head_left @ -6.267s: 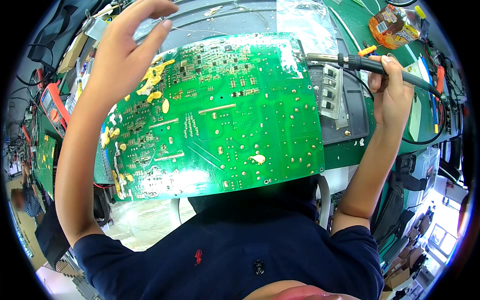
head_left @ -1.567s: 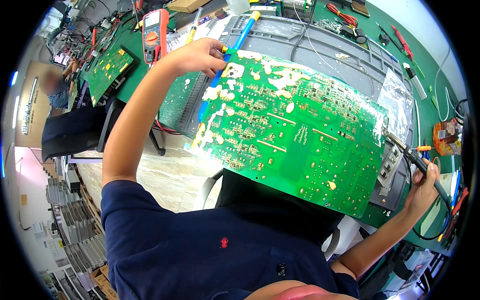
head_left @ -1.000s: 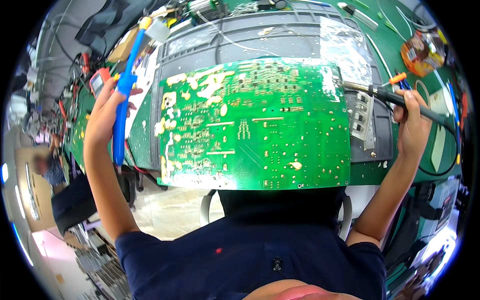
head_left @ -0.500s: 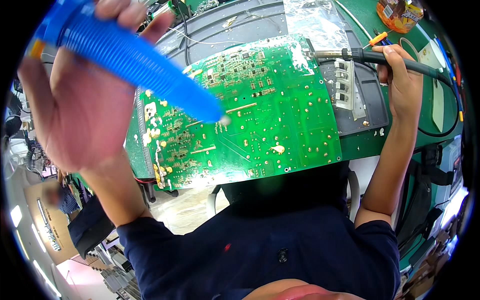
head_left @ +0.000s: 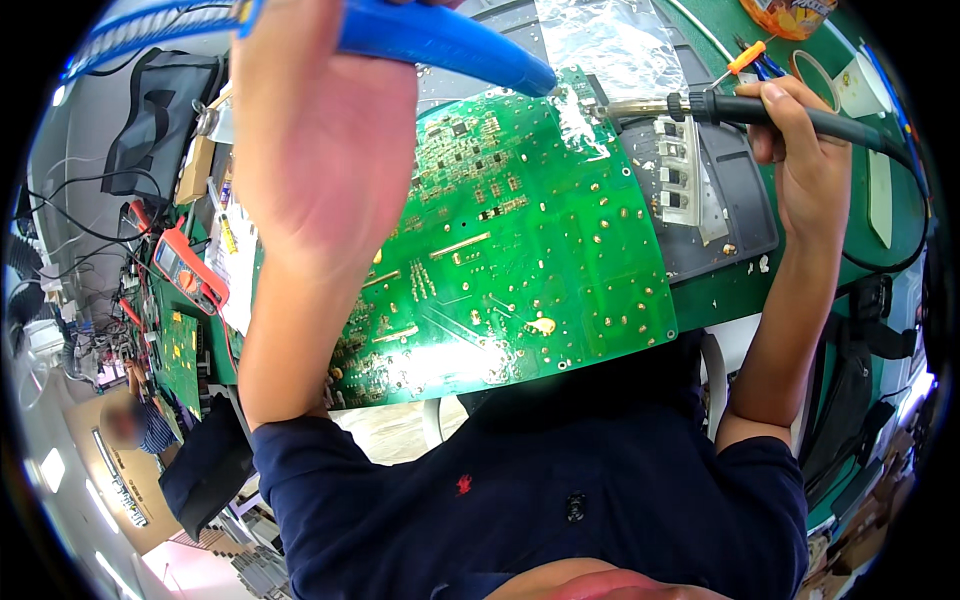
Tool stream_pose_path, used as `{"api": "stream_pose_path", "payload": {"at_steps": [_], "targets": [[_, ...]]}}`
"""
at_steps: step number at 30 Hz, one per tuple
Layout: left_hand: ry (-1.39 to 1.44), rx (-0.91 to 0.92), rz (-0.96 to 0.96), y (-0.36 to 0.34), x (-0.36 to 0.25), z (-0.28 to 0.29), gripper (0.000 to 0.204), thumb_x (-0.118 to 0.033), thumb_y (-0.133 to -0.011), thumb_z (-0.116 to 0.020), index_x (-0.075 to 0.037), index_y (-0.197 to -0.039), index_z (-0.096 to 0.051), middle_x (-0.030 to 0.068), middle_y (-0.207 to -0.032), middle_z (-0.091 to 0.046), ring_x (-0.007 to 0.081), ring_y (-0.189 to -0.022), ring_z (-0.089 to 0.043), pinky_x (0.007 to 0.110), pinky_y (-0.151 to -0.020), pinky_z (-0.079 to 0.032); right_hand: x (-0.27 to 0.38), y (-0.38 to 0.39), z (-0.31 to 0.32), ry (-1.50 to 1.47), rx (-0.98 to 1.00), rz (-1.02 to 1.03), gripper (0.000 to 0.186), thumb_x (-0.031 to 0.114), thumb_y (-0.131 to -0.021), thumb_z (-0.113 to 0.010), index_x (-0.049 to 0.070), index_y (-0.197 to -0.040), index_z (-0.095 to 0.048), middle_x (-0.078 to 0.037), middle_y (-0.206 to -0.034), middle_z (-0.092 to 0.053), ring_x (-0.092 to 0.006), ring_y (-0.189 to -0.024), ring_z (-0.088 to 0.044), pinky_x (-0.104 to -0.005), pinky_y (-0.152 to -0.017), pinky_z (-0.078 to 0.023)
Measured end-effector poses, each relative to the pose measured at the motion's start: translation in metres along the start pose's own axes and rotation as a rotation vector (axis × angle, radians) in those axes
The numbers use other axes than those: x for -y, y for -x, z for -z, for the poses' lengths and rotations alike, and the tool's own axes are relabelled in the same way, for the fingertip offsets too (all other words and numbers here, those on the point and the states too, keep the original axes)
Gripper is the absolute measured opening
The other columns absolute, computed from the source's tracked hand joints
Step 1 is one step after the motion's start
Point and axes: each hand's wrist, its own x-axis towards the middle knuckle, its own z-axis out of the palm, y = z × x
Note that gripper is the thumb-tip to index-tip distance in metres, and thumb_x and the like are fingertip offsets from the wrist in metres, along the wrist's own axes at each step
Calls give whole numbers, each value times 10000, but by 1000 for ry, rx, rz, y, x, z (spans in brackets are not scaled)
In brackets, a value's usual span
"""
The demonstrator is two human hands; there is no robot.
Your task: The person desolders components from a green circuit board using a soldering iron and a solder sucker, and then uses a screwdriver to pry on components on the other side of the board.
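A large green circuit board [head_left: 560, 250] lies before me, solder side up, with a whitish residue patch at its far right corner. My left hand [head_left: 325, 160] is closed round a blue solder sucker [head_left: 450, 45], whose tip points at that corner, close to the residue. In my right hand [head_left: 800, 140] is a soldering iron [head_left: 725, 108], held like a pen. The iron's metal end reaches the board's far right edge, near the sucker's tip. Whether either tip touches the board, I cannot tell. My left fingers are mostly cut off by the upper edge.
Under the board is a grey mat [head_left: 740, 210] bearing a strip of black components [head_left: 675, 180] and a clear plastic bag [head_left: 610, 50]. An orange-handled screwdriver [head_left: 747, 57] lies near the iron. At left sits a red multimeter [head_left: 188, 270]. The iron's cable [head_left: 925, 200] loops at right.
My left hand has moved right and away from me, taking the solder sucker from over the board's middle to its far right corner. My right hand with the iron has barely moved.
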Motion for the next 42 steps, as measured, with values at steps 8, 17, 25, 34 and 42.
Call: {"api": "stream_pose_path", "payload": {"at_steps": [8, 17, 25, 34, 42], "targets": [[77, -105, 51, 7, 0, -2, 446, -441, -945, -379, -59, -1174, -402, 99, -1015, -516, 241, -990, -502, 463, -958, -318, -3, 0, -3, -17, -4, -6, 255, 206, -899, -545, -5, -868, -687, 9, -553, -484, -44, -526, -436, -194, -496, -285], [177, 309, 141, 5, 0, 42, 491, -396, -897, -404, -70, -1264, -375, 96, -1115, -468, 297, -1169, -393, 577, -1104, -91, -1, 1, -1, -3, -22, -11, 255, 204, -903, -544, -5, -877, -687, 8, -563, -489, -43, -530, -436, -196, -500, -284], [146, 507, 150, 2, 5, 53, 497, -388, -875, -415, -81, -1264, -382, 93, -1126, -483, 298, -1183, -395, 583, -1101, -86, -1, 1, -1, 1, -19, -2, 256, 204, -903, -543, -4, -876, -689, 10, -560, -487, -43, -529, -432, -197, -502, -283], [127, 519, 134, 5, 6, 55, 502, -373, -854, -430, -90, -1268, -401, 91, -1129, -481, 295, -1189, -390, 579, -1102, -80, -3, 1, 2, -4, -8, -3, 260, 207, -906, -538, -4, -892, -690, 7, -559, -486, -42, -527, -430, -196, -502, -280], [133, 525, 125, 4, 5, 56, 513, -365, -834, -445, -94, -1269, -418, 90, -1126, -478, 296, -1178, -391, 578, -1101, -62, -3, 1, 1, -5, 2, -6, 253, 205, -901, -547, -4, -891, -688, 7, -574, -499, -43, -529, -432, -194, -504, -287]]}}
